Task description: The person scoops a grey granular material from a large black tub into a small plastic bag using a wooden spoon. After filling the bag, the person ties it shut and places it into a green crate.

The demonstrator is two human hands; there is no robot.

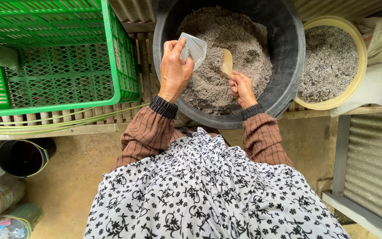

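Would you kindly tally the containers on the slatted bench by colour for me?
Black tub of grey grainy mix: 1
Yellow basin of the same mix: 1
Green crates: 1 clearly seen; a second green piece at the left edge may be another
Total: 3 sure

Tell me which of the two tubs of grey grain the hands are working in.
The black tub, the larger one, with the scoop and clear bag over it. The yellow tub beside it sits untouched.

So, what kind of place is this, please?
Probably a rural outdoor work area, perhaps a small farm or nursery. A slatted wooden bench holds a black tub of grey grainy mix and a green plastic crate, with corrugated metal sheets beside it.
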